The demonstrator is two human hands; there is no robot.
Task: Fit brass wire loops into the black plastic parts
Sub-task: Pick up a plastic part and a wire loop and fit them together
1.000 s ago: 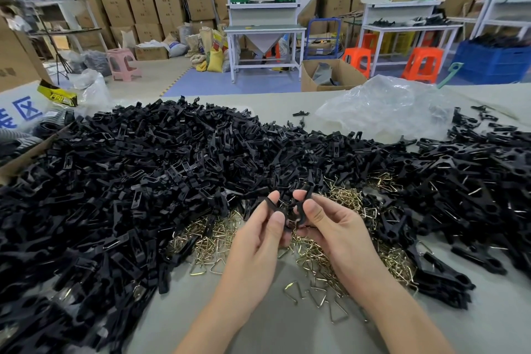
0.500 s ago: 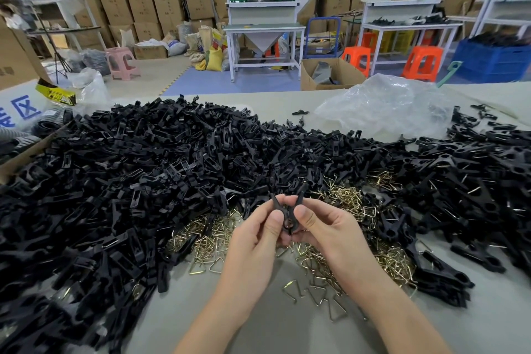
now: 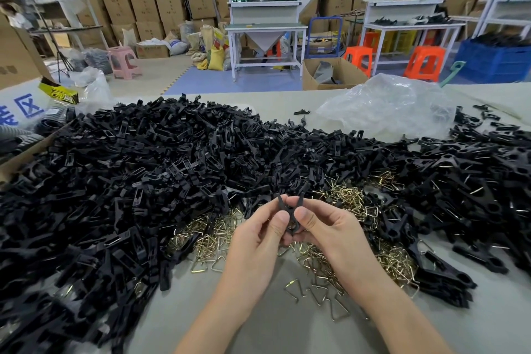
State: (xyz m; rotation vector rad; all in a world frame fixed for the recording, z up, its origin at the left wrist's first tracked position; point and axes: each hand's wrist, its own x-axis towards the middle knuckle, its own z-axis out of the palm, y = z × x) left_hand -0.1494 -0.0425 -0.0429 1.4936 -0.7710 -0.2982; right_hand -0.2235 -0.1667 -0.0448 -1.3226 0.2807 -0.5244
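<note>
A grey table (image 3: 258,325) is observed, most of its far and left surface covered by a large heap of loose black plastic parts (image 3: 129,181). A second heap of black clips (image 3: 474,187) is noted at the right edge, with wire visible on several of them. A crumpled clear plastic bag (image 3: 388,106) is found behind, between the two heaps. A pile of brass wire loops (image 3: 347,204) is spread at the near centre of the table, bordered by both black heaps, with a few loops lying singly on the bare surface nearer the person.

The left hand (image 3: 253,244) and right hand (image 3: 330,227) are raised together just above the brass pile. Between them a pair of black plastic pieces (image 3: 290,211) is held, its two prongs spread upward in a V. It is pinched from either side by both thumbs, with the fingers curled behind it. Whether a wire loop is seated in the pair cannot be determined.
</note>
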